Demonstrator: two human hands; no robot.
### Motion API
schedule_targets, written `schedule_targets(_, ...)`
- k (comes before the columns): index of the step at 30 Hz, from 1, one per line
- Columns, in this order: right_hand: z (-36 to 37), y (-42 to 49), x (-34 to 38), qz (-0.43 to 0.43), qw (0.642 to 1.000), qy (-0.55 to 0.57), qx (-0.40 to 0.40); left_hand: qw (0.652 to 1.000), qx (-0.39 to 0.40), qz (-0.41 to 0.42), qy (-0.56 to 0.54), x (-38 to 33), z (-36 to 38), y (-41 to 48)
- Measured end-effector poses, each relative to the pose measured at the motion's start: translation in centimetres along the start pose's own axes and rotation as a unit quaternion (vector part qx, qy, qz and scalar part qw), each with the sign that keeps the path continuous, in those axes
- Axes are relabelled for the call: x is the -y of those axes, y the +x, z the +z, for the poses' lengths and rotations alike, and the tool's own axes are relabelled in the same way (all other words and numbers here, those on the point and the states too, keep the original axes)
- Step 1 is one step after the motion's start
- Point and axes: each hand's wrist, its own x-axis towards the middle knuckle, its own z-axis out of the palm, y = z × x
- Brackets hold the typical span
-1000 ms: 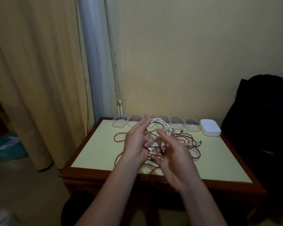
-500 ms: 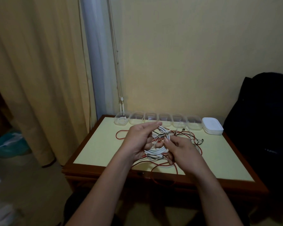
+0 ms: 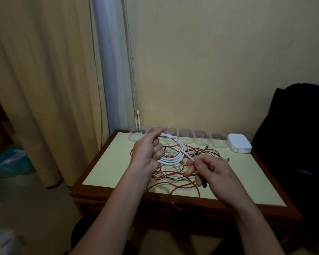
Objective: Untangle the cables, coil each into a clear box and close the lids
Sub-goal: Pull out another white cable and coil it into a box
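Left hand (image 3: 147, 153) curled round white cable coil (image 3: 173, 159), raised above desk (image 3: 114, 166). Right hand (image 3: 215, 172) pinches its loose end. Red tangle (image 3: 184, 187) beneath on desk; clear boxes (image 3: 201, 138) lined along back edge.

home room, long curtains (image 3: 35, 89), wooden side table (image 3: 107, 173)

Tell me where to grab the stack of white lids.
Likely by its front and back edges, coming from above: the stack of lids lies flat, a clear box crowds its left side, and those edges look free.
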Motion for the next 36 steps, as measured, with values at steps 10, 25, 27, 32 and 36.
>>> schedule_targets(10, 3.7, 1.2, -1.6, -0.048, 0.971, -0.075, -0.223, 0.986, 0.005, -0.052, -0.160, 1.2, 0.8, -0.4)
schedule_targets(25, 5.7, 3.3, -1.8, 0.167, 0.889, 0.385, -0.185, 0.991, -0.102, 0.081, -0.005, 5.6, -0.3, 1.1)
schedule_targets(27, 5.5, 3.6, -2.3, 0.174, 0.887, 0.384, -0.189, 0.989, -0.115, 0.087, 0.021, 6.1, -0.6, 1.5)
schedule_targets(32, 4.6, 4.8, -3.7, 0.195, 0.889, 0.400, -0.110, 0.987, -0.118, 0.098, 0.056, 6.5, -1.5, 2.6)
schedule_targets(36, 4.4, 6.6, -5.0, 0.206, 0.889, 0.408, -0.026, 0.994, -0.103, 0.008, 0.028, 7.3, -3.9, 5.1)
